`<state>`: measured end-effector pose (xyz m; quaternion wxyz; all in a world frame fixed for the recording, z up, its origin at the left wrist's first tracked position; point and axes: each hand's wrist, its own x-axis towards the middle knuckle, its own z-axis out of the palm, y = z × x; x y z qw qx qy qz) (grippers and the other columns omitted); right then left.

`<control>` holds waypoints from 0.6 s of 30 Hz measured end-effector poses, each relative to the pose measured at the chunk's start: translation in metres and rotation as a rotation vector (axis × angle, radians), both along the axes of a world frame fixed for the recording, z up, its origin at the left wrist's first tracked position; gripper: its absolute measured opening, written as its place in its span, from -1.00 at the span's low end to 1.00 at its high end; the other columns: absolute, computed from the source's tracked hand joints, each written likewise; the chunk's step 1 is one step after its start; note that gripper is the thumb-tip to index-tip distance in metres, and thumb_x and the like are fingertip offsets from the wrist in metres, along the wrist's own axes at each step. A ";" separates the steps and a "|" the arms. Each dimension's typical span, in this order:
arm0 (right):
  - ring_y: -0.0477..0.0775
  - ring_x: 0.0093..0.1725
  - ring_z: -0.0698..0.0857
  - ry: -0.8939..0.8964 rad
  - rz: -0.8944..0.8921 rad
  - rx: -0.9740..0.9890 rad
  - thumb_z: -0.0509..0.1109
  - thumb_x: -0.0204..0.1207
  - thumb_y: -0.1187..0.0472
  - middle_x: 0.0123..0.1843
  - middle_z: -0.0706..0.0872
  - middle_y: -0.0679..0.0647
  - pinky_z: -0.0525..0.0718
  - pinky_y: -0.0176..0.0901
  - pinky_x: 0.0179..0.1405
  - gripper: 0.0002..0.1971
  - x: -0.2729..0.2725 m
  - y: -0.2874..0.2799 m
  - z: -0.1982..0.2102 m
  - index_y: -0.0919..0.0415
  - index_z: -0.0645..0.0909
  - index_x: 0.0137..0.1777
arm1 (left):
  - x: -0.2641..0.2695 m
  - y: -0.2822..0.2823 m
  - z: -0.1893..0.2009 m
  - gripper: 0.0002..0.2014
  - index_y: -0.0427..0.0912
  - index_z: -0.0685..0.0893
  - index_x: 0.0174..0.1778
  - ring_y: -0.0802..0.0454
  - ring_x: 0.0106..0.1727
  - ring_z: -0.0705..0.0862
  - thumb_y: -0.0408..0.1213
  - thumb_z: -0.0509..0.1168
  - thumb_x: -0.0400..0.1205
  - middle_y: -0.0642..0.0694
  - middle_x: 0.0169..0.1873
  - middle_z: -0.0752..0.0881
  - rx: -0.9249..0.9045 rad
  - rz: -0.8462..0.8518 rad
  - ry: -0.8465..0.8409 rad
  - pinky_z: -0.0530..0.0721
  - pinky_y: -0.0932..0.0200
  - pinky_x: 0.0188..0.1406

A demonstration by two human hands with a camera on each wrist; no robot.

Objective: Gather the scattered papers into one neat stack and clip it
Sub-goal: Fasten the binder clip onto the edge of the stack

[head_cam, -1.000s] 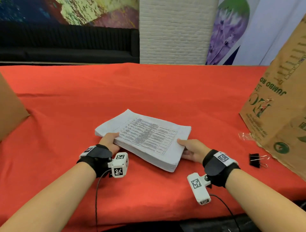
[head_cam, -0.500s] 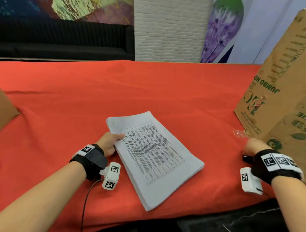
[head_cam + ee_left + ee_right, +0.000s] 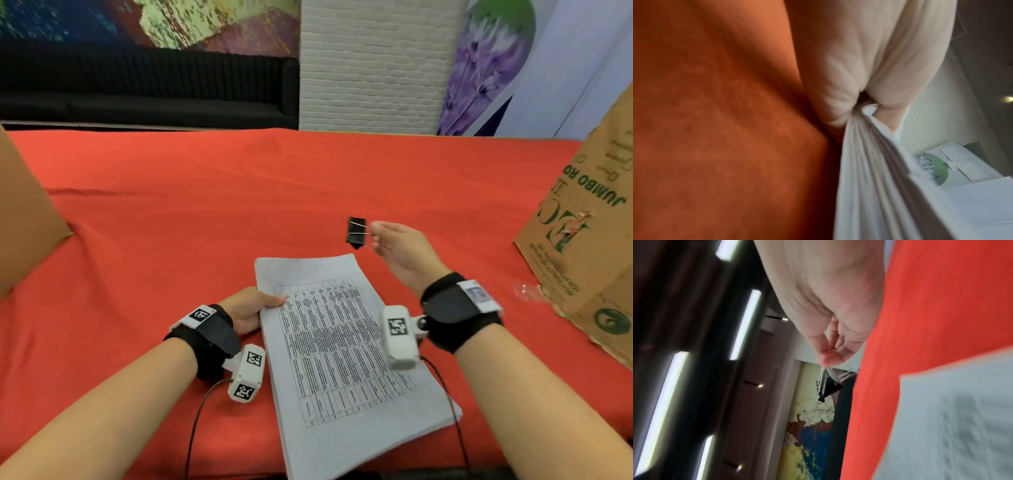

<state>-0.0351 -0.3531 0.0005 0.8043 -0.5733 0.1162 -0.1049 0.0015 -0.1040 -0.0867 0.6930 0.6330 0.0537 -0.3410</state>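
Note:
A thick stack of white printed papers (image 3: 342, 346) lies lengthwise on the red tablecloth (image 3: 171, 222), its near end over the table's front edge. My left hand (image 3: 251, 308) grips the stack's left edge, thumb on top; in the left wrist view the papers (image 3: 869, 178) bend in that grip (image 3: 865, 104). My right hand (image 3: 394, 245) hovers just beyond the stack's far right corner and pinches the wire handles of a black binder clip (image 3: 356, 231). In the right wrist view the clip (image 3: 828, 386) hangs from my fingertips (image 3: 830, 360).
A large brown cardboard box (image 3: 589, 246) stands at the right, with a small clear plastic wrapper (image 3: 525, 291) beside it. Another cardboard piece (image 3: 24, 219) sits at the left edge. Beyond the table are a dark sofa and a brick pillar.
My right hand left the stack, reached right to the clip by the box, and now holds it above the stack's far end. My left hand turned the stack lengthwise.

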 end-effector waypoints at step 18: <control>-0.10 -0.41 0.67 0.039 0.201 0.486 0.33 0.58 0.41 -0.32 0.72 0.11 0.72 -0.39 -0.36 -0.90 0.026 0.069 -0.099 0.32 0.60 -0.17 | 0.006 -0.005 -0.017 -0.26 0.48 0.29 0.42 -0.18 0.43 0.53 -0.54 0.15 0.60 -0.11 0.53 0.39 0.071 0.348 -0.510 0.52 -0.30 0.38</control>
